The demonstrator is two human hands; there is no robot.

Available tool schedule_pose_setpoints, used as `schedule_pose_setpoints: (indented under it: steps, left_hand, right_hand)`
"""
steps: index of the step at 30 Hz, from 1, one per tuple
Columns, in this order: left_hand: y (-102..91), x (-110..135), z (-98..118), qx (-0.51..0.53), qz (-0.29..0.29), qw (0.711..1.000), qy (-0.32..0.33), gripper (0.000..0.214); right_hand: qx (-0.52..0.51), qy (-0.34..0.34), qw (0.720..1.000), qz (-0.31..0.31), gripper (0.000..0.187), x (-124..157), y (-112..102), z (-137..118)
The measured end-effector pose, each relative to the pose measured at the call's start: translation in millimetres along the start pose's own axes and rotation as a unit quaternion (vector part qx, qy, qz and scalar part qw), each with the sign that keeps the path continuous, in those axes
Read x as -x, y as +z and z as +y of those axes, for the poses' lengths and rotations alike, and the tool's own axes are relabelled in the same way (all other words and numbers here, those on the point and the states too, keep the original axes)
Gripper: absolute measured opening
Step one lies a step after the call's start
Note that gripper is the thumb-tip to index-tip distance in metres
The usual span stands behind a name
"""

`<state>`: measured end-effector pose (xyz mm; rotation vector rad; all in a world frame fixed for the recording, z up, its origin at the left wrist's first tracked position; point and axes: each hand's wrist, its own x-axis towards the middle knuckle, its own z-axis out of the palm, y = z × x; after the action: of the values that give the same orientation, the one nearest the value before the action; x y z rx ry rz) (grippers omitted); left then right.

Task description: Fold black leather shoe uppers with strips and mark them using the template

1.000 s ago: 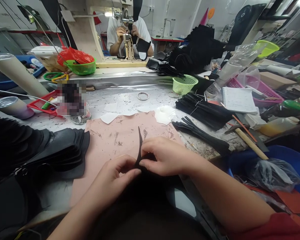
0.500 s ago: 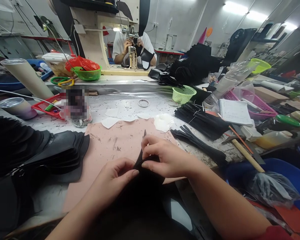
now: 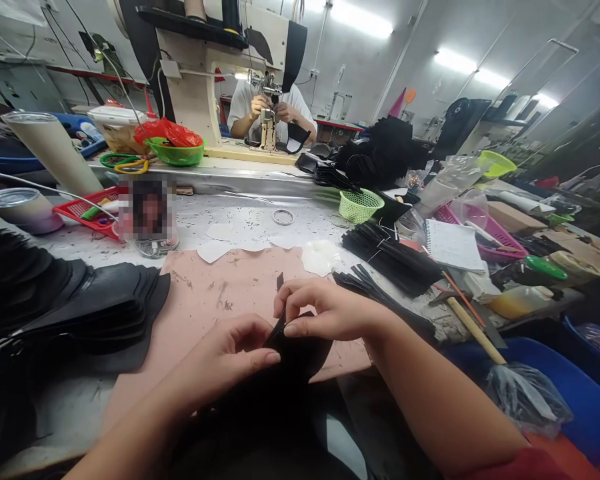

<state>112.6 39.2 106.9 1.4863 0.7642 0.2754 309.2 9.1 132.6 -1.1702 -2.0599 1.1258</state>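
Observation:
Both hands pinch a black leather-like piece [image 3: 300,347] over the front edge of the pink sheet [image 3: 195,287]. My left hand [image 3: 235,350] grips its left edge between thumb and fingers. Just to the right and slightly higher, my right hand [image 3: 320,310] holds the same edge, thumb below and curled fingers above. A narrow dark strip [image 3: 280,281] sticks up past my right fingertips; I cannot tell whether it is joined to the piece. The lower part of the piece blends into the dark area below my hands.
Stacked black pieces [image 3: 105,313] lie at left. Black strips [image 3: 390,257], a green basket [image 3: 361,205], a notebook [image 3: 453,245] and a hammer [image 3: 475,328] lie at right. Behind the bench, a person [image 3: 295,110] works at a sewing machine [image 3: 187,80]. A blue bin [image 3: 520,360] stands lower right.
The camera view has tilted and shifted slightly. My hands keep hold of the black piece in nearly the same place, and more of the strip shows above my right fingers.

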Motion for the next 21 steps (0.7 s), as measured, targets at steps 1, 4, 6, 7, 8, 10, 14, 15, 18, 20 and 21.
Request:
schedule_pose_setpoints:
  steps: [1,4,6,7,8,10,14,15,18,20,21]
  left_hand:
    - [2.4,-1,1,0.001,0.020,1.000,-0.003,0.017]
    - [7.5,-4,2,-0.004,0.061,0.998,-0.007,0.019]
    - [8.3,-6,1,-0.010,0.063,0.998,-0.002,0.019]
    - [8.1,-6,1,-0.015,0.061,0.998,0.000,0.019]
    - [7.6,-7,0,-0.021,0.060,0.998,0.003,0.018]
    - [6.4,-7,-2,-0.032,0.058,0.998,0.011,0.017]
    - [5.3,-8,-2,-0.050,0.052,0.997,0.018,0.016]
    - [5.5,-9,-2,-0.053,0.052,0.997,0.018,0.016]
    - [6.6,-11,-1,-0.050,0.060,0.997,0.023,0.021]
    - [7.5,-12,-1,-0.041,0.068,0.997,0.023,0.024]
    - [7.9,-13,-1,-0.038,0.071,0.996,0.025,0.026]
  right_hand:
    - [0.003,-0.002,1.000,0.007,0.019,0,0,0]
    - [0.017,-0.007,1.000,0.020,0.019,0,0,2]
    - [0.025,-0.004,0.999,0.021,0.018,0,0,2]
    - [0.027,-0.001,0.999,0.021,0.018,-1,0,2]
    - [0.030,0.003,0.999,0.020,0.018,-1,0,2]
    - [0.036,0.009,0.999,0.018,0.018,-2,0,1]
    - [0.046,0.007,0.999,0.015,0.019,-4,-2,-2]
    - [0.049,0.009,0.999,0.014,0.019,-5,-2,-2]
    - [0.065,0.020,0.998,0.015,0.018,-6,-3,-5]
    - [0.076,0.023,0.997,0.018,0.018,-7,-2,-6]
    - [0.082,0.024,0.996,0.017,0.018,-7,-2,-7]
